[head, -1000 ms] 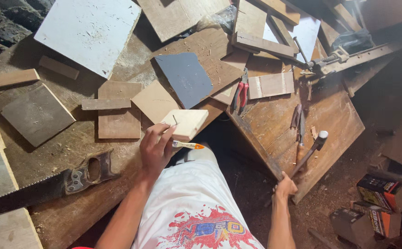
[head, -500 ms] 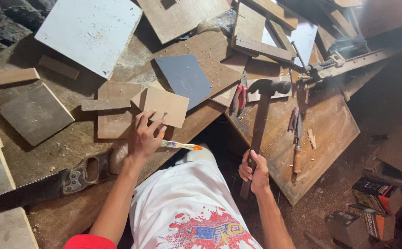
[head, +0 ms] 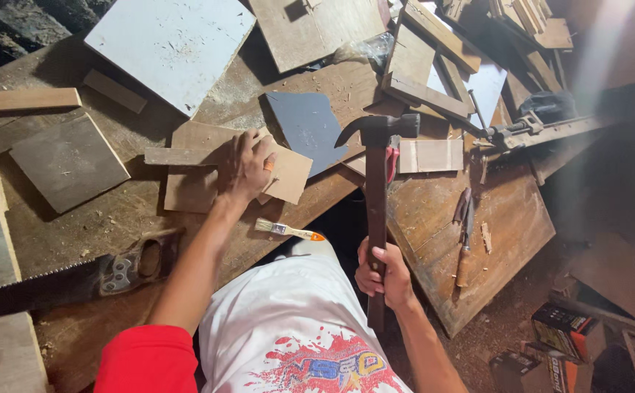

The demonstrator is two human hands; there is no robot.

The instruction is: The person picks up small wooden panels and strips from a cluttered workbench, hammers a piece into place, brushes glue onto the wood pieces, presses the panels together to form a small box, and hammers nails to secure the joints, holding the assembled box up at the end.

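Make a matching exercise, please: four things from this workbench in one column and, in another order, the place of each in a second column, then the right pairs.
Things:
1. claw hammer
2. paintbrush
3. handsaw
4. small wooden square

Places:
A. under the left hand
B. lying at the bench's near edge, beside the left forearm
C. held upright in the right hand
D. lying flat at the left end of the bench

Pairs: 1-C, 2-B, 3-D, 4-A

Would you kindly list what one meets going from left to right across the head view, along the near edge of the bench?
Handsaw → left hand on a wood piece → paintbrush → hammer in the right hand → chisels.
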